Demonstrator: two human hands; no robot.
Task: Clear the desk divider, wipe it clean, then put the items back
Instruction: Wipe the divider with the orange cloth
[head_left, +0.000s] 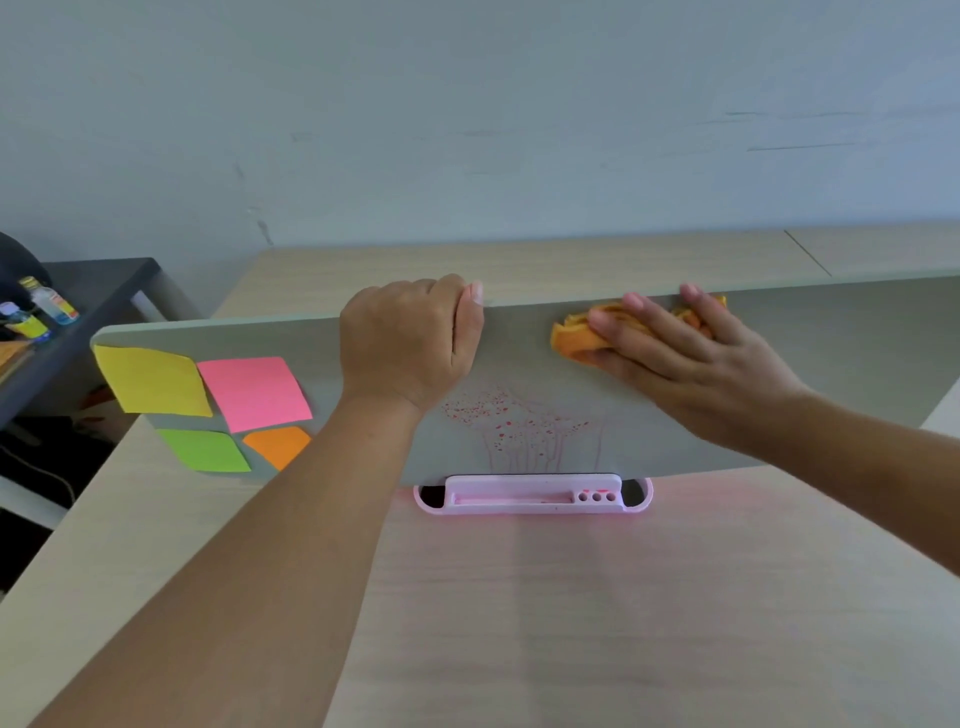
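Head view: divider (524, 364) upright, long axis left-right; left hand (410, 340) grips top edge; right hand (691, 356), flat, presses cloth (574, 338).

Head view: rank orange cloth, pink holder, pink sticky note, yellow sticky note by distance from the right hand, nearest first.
1. orange cloth, pressed under the right hand.
2. pink holder, below and to the left.
3. pink sticky note, left of centre.
4. yellow sticky note, far left.

Grey divider (519, 364) stands upright, red speckles (498, 415) across its middle, four bright sticky notes (254, 392) at its left, crumpled orange cloth (574, 335) flat near its top edge.
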